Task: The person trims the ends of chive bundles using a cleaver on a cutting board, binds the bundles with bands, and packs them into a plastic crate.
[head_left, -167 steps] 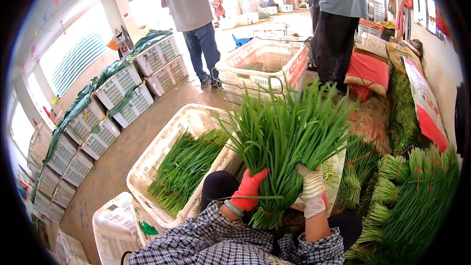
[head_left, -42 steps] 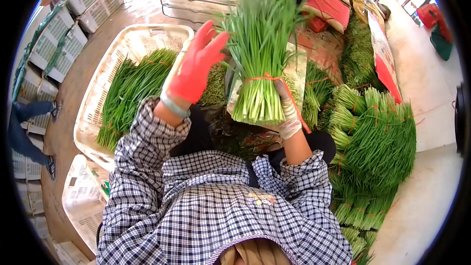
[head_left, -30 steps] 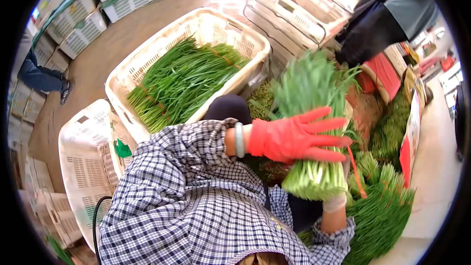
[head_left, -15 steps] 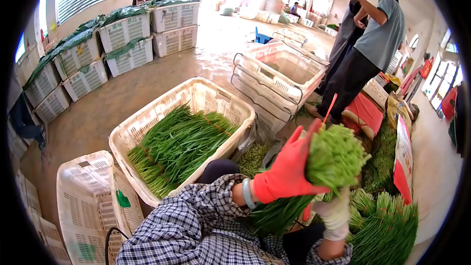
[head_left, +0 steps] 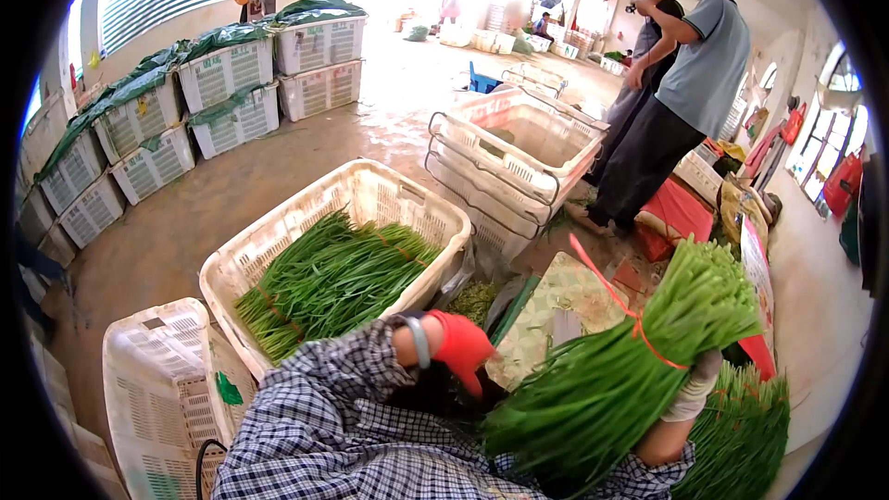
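Observation:
My right hand [head_left: 693, 391], in a white glove, is closed around a big bunch of chives [head_left: 639, 361] and holds it up tilted, pale cut ends up and to the right. A red tie [head_left: 641, 326] circles the bunch, one long end sticking up to the left. My left hand [head_left: 460, 352], in a red glove, is apart from the bunch, fingers drooping loosely and somewhat blurred, with nothing visible in it. Near it lies a worn board [head_left: 569, 301] with a pale block [head_left: 566, 326] on it. More tied chives [head_left: 745, 426] lie below my right hand.
A white crate [head_left: 333, 181] with tied chives stands in front, another crate [head_left: 153, 380] at left. Stacked crates [head_left: 519, 153] stand further ahead, and covered crates [head_left: 231, 83] line the left wall. Two people [head_left: 685, 83] stand at the right beside red cloth [head_left: 681, 208].
My left hand has let go of the bunch and drawn back to the left. The bunch has moved right in my right hand, uncovering the board. The two people have shifted slightly.

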A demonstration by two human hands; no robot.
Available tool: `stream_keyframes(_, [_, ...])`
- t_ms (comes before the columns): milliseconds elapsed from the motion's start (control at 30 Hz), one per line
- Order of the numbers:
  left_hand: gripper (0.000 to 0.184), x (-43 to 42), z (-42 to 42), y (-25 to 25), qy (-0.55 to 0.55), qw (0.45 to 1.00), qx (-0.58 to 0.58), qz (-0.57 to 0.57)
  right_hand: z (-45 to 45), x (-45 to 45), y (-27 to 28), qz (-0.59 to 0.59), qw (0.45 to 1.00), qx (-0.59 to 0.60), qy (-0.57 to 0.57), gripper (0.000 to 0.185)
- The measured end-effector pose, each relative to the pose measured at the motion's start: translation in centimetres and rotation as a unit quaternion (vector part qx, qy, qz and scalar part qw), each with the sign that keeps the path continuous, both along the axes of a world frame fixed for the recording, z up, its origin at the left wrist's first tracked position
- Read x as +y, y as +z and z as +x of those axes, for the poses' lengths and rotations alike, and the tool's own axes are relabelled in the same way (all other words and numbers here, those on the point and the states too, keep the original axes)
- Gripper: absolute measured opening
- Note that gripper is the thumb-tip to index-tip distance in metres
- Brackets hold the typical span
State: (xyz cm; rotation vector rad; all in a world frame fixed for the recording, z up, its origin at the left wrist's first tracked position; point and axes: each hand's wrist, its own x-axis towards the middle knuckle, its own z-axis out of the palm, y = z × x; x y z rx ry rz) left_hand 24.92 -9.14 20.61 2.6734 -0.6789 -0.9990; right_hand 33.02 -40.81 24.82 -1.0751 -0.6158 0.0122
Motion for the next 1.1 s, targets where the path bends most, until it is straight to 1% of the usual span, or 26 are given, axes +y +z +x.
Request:
stream_keyframes(67, [0.069,4.2,0.0,1.1,0.133,0.966,-0.216,-0.053,-0.7,-0.6,0.9,0.001,0.999,0.037,0.040,0.093])
stream_keyframes(100, [0.075,4.7,0.8,2.5,0.163,0.912,-0.291,-0.238,0.0,-1.6,0.5,-0.015,0.996,0.060,0.067,0.093])
stream_keyframes(133, [0.082,4.6,1.0,4.0,0.186,0.818,-0.355,-0.412,-0.5,-0.8,1.1,-0.049,0.996,0.022,0.077,0.093])
stream_keyframes(167, [0.086,3.3,1.0,5.6,0.175,0.709,-0.328,-0.599,-0.6,0.2,1.0,-0.073,0.993,0.016,0.087,0.094])
stream_keyframes(200, [0.091,1.7,1.3,7.0,0.155,0.565,-0.288,-0.758,-0.2,0.9,1.1,-0.160,0.983,-0.047,0.079,0.082])
stream_keyframes(233, [0.091,0.6,1.7,7.4,0.155,0.563,-0.290,-0.758,0.0,1.8,1.2,-0.296,0.935,-0.192,0.037,0.071])
stream_keyframes(267, [0.096,-0.5,2.0,7.4,0.077,0.567,-0.254,-0.779,0.2,2.4,1.4,-0.384,0.860,-0.335,-0.017,0.060])
stream_keyframes(300, [0.102,-1.7,2.1,7.3,-0.002,0.566,-0.217,-0.795,0.6,3.3,1.3,-0.402,0.821,-0.403,-0.039,0.050])
stream_keyframes(333, [0.106,-3.3,1.8,6.7,-0.006,0.579,-0.184,-0.794,0.9,3.8,1.2,-0.344,0.877,-0.336,-0.013,0.058])
stream_keyframes(367, [0.109,-4.7,0.6,5.7,0.025,0.570,-0.084,-0.817,1.2,4.4,0.9,-0.282,0.922,-0.264,0.013,0.068])
stream_keyframes(400, [0.110,-5.0,0.4,4.7,0.049,0.590,-0.082,-0.801,1.4,4.9,0.5,-0.217,0.957,-0.189,0.039,0.077])
stream_keyframes(467, [0.112,-5.5,-0.1,2.7,0.072,0.610,-0.079,-0.785,1.4,6.0,0.5,-0.114,0.988,-0.073,0.073,0.089])
stream_keyframes(533, [0.124,-5.6,-0.7,1.4,0.105,0.579,0.035,-0.808,1.2,7.0,1.2,-0.036,0.995,-0.001,0.088,0.093])
stream_keyframes(600, [0.121,-5.7,-0.9,0.5,0.090,0.574,0.063,-0.812,3.9,7.3,0.8,-0.047,0.989,0.035,0.136,0.088])
stream_keyframes(667, [0.113,-6.2,-0.7,-1.4,0.111,0.596,0.030,-0.795,4.1,9.7,2.3,-0.059,0.984,0.045,0.162,0.084])
stream_keyframes(700, [0.101,-6.9,-1.0,-1.4,0.141,0.579,-0.038,-0.802,2.2,12.1,3.8,-0.041,0.981,0.021,0.189,0.066])
stream_keyframes(733, [0.101,-7.0,-0.9,-1.6,0.141,0.580,-0.038,-0.801,1.2,13.3,4.6,-0.022,0.976,-0.003,0.215,0.051])
stream_keyframes(800, [0.092,-7.3,-0.7,-2.0,0.180,0.512,-0.044,-0.839,3.9,13.6,3.2,-0.152,0.972,-0.017,0.179,0.051])
stream_keyframes(833, [0.085,-7.0,-0.5,-2.2,0.157,0.520,-0.110,-0.833,4.7,14.2,3.1,-0.216,0.962,-0.026,0.165,0.051])
stream_keyframes(867, [0.085,-6.9,0.0,-2.6,0.156,0.520,-0.110,-0.833,4.9,14.5,3.1,-0.247,0.956,-0.047,0.149,0.055])
stream_keyframes(900, [0.084,-6.8,0.3,-3.2,0.184,0.525,-0.160,-0.815,4.5,14.6,3.1,-0.246,0.956,-0.047,0.149,0.055])
stream_keyframes(933, [0.083,-6.7,0.5,-3.5,0.212,0.529,-0.210,-0.795,3.6,14.9,3.3,-0.263,0.953,-0.081,0.124,0.065])
stream_keyframes(967, [0.091,-6.1,-0.2,-3.2,0.242,0.485,-0.126,-0.831,2.7,15.1,3.5,-0.278,0.949,-0.114,0.098,0.075])
stream_keyframes(1000, [0.091,-5.6,0.0,-3.0,0.242,0.486,-0.125,-0.831,1.6,14.8,3.4,-0.278,0.949,-0.114,0.097,0.075])
stream_keyframes(1067, [0.098,-4.4,0.6,-2.3,0.276,0.524,-0.178,-0.786,-0.7,13.7,2.6,-0.266,0.950,-0.138,0.093,0.098])
stream_keyframes(1100, [0.104,-3.8,0.7,-1.6,0.254,0.544,-0.180,-0.779,-1.3,13.6,2.2,-0.239,0.964,-0.026,0.111,0.104])
